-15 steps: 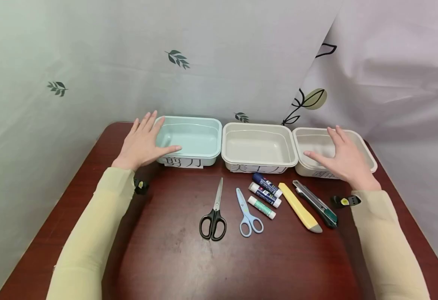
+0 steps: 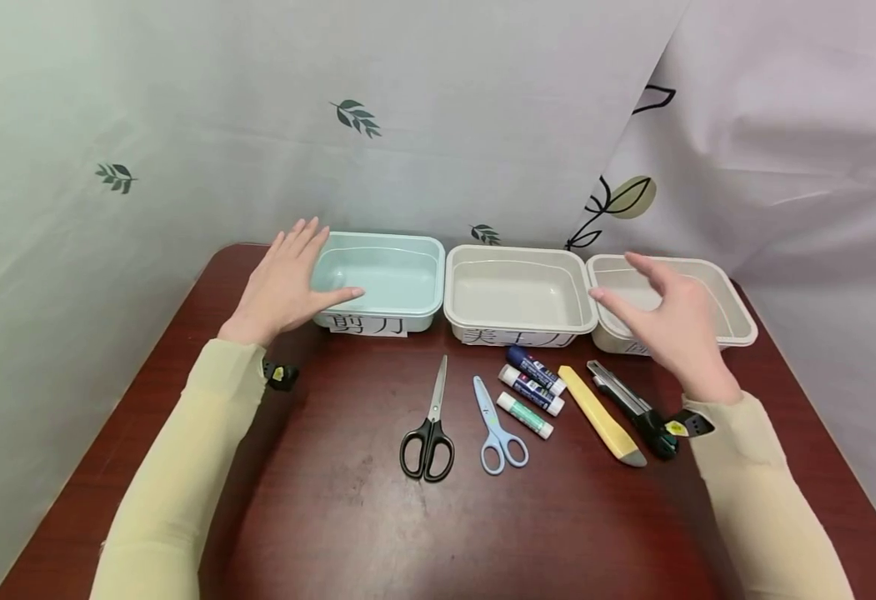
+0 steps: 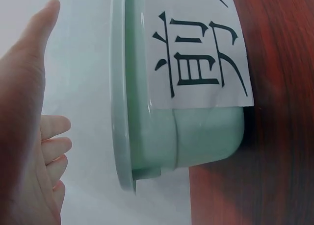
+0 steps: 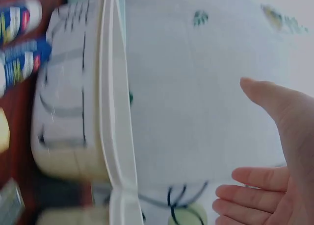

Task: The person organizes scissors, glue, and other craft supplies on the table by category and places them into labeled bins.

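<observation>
My left hand [image 2: 276, 287] hovers at the left end of a light blue bin [image 2: 381, 319], fingers straight and thumb spread, holding nothing. Over the front of the right-hand beige bin [image 2: 733, 321], my right hand [image 2: 678, 333] is held with thumb and fingers apart and nothing between them. A middle beige bin [image 2: 513, 325] stands between those two. On the table lie black-handled scissors [image 2: 427, 433], light blue scissors [image 2: 493, 429], three glue sticks [image 2: 531, 392], a yellow utility knife [image 2: 598, 412] and a dark utility knife [image 2: 628, 400], whose rear end is near my right wrist.
The bins stand in a row at the back of the dark red table [image 2: 347, 533], with paper labels on their fronts. The left one's label [image 3: 196, 53] fills much of the left wrist view. A pale curtain [image 2: 257, 125] with leaf prints hangs behind.
My right hand has moved slightly left and toward me, turning so its fingers point more to the left. My left hand has hardly moved. The things on the table lie where they were.
</observation>
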A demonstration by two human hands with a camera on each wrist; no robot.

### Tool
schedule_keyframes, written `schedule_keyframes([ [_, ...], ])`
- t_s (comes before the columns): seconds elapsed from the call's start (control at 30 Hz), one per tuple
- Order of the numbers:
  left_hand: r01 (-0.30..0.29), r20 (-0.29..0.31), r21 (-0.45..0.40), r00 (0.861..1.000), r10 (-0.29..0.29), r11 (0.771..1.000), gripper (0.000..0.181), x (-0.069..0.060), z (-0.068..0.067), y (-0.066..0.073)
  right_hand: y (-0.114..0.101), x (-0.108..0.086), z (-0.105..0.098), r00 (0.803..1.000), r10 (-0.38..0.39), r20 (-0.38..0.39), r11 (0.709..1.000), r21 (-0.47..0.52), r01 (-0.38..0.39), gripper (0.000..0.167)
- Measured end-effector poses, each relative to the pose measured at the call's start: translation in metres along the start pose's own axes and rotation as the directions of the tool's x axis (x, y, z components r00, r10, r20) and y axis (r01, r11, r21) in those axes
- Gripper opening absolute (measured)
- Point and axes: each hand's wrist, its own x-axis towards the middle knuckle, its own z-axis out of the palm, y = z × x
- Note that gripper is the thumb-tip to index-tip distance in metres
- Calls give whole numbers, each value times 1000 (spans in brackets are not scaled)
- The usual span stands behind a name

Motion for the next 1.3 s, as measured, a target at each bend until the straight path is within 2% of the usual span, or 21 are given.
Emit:
schedule_keyframes([
  [0.1,-3,-5,-8,1000,3,1000,111,-1,1,1,-14,-9,10,998,-14,60,999,45,11,76],
  [0.27,-10,-6,-4,1000,10,1000,111,-3,3,0,-33,-23,31,988,-79,135,995,76,69,76],
  [0.43,-4,15,0,1000,4,1000,112,-4,5,-4,-53,-40,53,960,-144,239,986,113,119,78],
  [0.6,11,38,3,999,-11,1000,113,-3,10,-10,-69,-60,80,913,-206,351,972,183,149,78],
  [0.83,69,96,2,993,-68,998,116,-2,18,-20,-85,-89,120,812,-255,526,962,222,158,84],
  [0.9,82,112,7,990,-82,997,116,-2,20,-23,-87,-94,128,794,-261,550,961,222,163,84],
  [1.1,97,136,16,986,-99,995,119,-1,22,-25,-90,-103,142,775,-284,565,958,207,200,84],
  [1.3,115,135,18,984,-116,993,123,-3,24,-25,-96,-103,149,761,-297,576,955,169,245,84],
])
